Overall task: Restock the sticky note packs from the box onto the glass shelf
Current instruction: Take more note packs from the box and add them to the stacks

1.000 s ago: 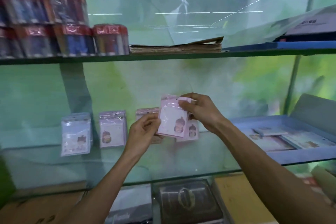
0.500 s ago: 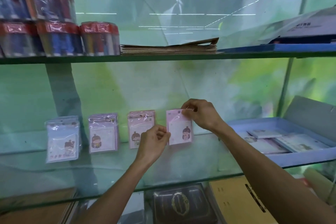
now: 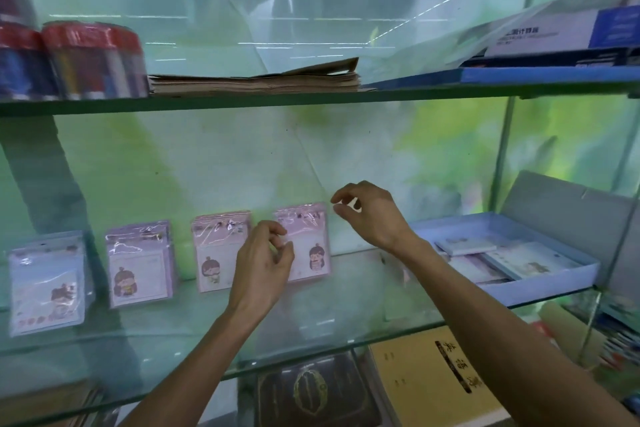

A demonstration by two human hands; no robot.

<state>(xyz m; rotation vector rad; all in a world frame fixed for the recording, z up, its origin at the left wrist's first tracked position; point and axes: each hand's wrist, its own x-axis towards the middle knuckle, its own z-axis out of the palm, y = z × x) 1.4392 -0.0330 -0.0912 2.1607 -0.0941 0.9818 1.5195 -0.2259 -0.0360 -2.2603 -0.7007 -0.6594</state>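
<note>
Four packs (image 3: pixel 304 243) stand in a row on the glass shelf (image 3: pixel 346 312), leaning on the back pane. Left hand (image 3: pixel 263 260) loosely curled in front of the rightmost pack, grasping nothing; right hand (image 3: pixel 367 215) beside its top corner, released. Box (image 3: pixel 554 284) at right, more packs inside

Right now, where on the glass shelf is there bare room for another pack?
Bare glass lies between the rightmost pack and the blue box, under the right hand. The shelf front strip is also bare. The back row left of that pack is crowded with three more stacks.
</note>
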